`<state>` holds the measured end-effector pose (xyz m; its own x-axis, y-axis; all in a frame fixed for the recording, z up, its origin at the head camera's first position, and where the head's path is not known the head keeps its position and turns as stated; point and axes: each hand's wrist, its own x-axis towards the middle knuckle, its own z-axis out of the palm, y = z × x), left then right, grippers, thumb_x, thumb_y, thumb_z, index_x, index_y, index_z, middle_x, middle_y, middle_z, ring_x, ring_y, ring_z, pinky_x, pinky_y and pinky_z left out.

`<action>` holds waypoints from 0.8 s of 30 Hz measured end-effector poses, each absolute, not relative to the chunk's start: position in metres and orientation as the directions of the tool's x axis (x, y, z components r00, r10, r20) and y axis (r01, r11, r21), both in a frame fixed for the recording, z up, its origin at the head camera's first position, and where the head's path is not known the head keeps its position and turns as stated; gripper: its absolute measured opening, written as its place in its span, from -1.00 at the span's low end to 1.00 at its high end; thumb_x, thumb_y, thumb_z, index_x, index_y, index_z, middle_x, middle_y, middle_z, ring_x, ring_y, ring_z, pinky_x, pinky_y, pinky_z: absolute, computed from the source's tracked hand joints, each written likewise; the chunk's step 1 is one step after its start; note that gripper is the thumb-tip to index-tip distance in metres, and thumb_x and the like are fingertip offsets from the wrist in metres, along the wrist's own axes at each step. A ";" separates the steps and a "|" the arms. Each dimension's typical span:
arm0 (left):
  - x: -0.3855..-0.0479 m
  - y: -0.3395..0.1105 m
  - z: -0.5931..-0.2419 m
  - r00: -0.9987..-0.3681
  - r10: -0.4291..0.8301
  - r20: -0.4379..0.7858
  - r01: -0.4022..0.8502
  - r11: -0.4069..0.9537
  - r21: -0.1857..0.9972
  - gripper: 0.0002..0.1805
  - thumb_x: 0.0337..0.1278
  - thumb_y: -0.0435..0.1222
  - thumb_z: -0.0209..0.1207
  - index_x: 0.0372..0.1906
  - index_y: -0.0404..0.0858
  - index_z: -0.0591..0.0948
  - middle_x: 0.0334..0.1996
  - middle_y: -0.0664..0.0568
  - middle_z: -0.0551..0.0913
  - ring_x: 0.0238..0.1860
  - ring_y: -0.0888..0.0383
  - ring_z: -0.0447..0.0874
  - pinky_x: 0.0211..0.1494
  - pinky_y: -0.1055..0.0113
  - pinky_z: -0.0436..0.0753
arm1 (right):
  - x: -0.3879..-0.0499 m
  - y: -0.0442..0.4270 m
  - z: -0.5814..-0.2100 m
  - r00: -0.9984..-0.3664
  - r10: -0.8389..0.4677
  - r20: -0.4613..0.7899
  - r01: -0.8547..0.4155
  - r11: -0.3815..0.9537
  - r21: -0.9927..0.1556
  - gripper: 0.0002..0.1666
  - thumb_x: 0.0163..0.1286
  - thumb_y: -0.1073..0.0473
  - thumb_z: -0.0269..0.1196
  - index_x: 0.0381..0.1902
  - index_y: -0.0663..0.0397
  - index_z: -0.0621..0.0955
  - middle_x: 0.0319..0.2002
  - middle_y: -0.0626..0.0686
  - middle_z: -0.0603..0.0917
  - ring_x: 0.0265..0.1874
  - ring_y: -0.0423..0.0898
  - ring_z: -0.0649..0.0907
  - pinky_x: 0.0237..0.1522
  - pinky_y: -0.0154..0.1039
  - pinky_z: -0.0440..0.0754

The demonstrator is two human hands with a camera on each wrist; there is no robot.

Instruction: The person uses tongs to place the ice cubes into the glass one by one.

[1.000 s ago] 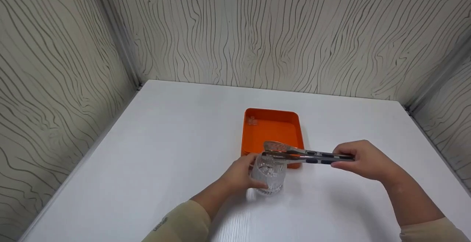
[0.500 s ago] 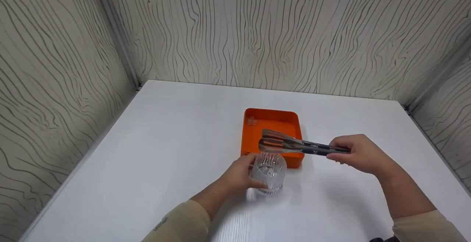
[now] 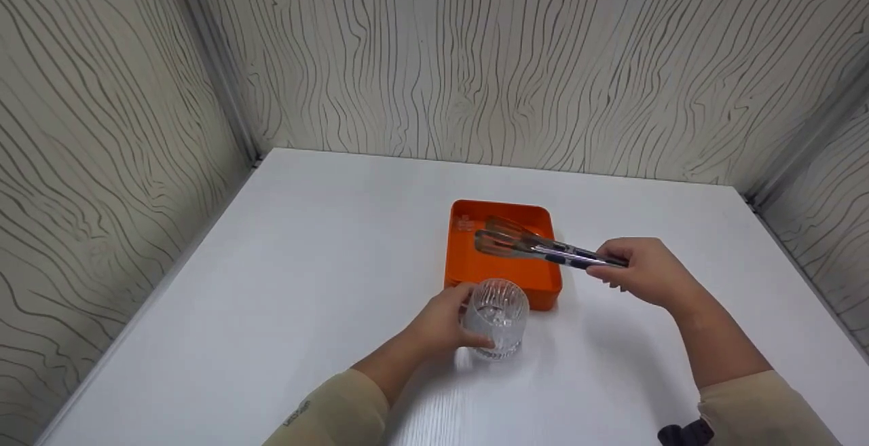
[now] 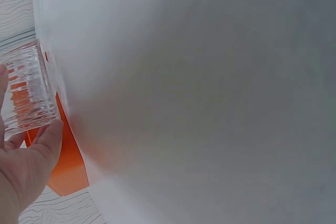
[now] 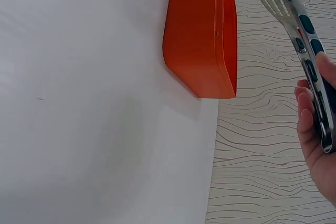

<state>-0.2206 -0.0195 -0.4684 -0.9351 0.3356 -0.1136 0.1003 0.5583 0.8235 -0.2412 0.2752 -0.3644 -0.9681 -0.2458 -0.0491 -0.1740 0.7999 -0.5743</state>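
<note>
My left hand (image 3: 438, 320) grips a ribbed clear drinking glass (image 3: 499, 327), which stands upright on the white table just in front of an orange tray (image 3: 544, 298). In the left wrist view, the fingers curl round the glass's side. My right hand (image 3: 645, 271) holds metal tongs (image 3: 563, 254) by their dark-padded handles. The tongs' slotted ends hover over the tray, slightly apart, with nothing seen between them. In the tray's far left corner lie several small clear cubes (image 3: 466, 223). Something clear sits in the glass, hard to make out.
The white table (image 3: 326, 242) reaches back to wood-grain patterned panels (image 3: 421, 59) behind and at both sides. A dark object (image 3: 686, 434) shows by the right sleeve at the bottom edge.
My right hand has lifted the tongs from the glass's rim and moved them away from me, over the tray. The left hand and the glass have stayed put.
</note>
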 end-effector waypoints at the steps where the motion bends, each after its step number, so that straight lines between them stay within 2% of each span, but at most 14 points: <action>1: -0.220 -0.019 -0.468 -0.936 0.331 -0.118 0.094 0.559 0.824 -0.19 -0.46 -0.05 0.49 0.10 0.13 0.38 -0.03 0.29 0.49 0.03 0.18 0.46 0.11 0.17 0.50 | -0.243 0.274 -0.366 -0.970 -0.237 -0.055 -0.163 0.801 -0.576 -0.71 0.15 -0.09 0.29 -0.37 -0.01 0.61 -0.55 0.00 0.55 -0.52 -0.06 0.52 -0.49 -0.25 0.51; 9: -0.219 -0.018 -0.468 -0.941 0.315 -0.124 0.081 0.564 0.822 -0.20 -0.45 -0.05 0.48 0.10 0.17 0.38 -0.04 0.28 0.49 0.03 0.18 0.45 0.11 0.15 0.50 | -0.257 0.266 -0.376 -0.975 -0.199 -0.099 -0.109 0.819 -0.564 -0.68 0.18 -0.11 0.27 -0.36 0.02 0.60 -0.49 0.05 0.56 -0.47 -0.02 0.53 -0.43 -0.27 0.53; 16: -0.219 -0.020 -0.468 -0.938 0.328 -0.110 0.099 0.560 0.823 -0.19 -0.44 -0.06 0.49 0.12 0.16 0.38 -0.04 0.29 0.49 0.03 0.19 0.46 0.12 0.17 0.50 | -0.266 0.254 -0.387 -0.986 -0.132 -0.102 -0.059 0.848 -0.527 -0.72 0.20 -0.06 0.26 -0.38 0.04 0.60 -0.54 0.02 0.53 -0.53 -0.05 0.48 -0.50 -0.27 0.47; 24: -0.220 -0.020 -0.468 -0.937 0.327 -0.118 0.091 0.559 0.824 -0.18 -0.46 -0.05 0.49 0.11 0.12 0.38 -0.04 0.27 0.49 0.01 0.19 0.46 0.12 0.17 0.50 | -0.272 0.232 -0.400 -0.991 -0.041 -0.130 0.030 0.866 -0.499 -0.70 0.22 -0.03 0.24 -0.27 0.08 0.61 -0.45 0.05 0.54 -0.41 -0.02 0.46 -0.42 -0.26 0.49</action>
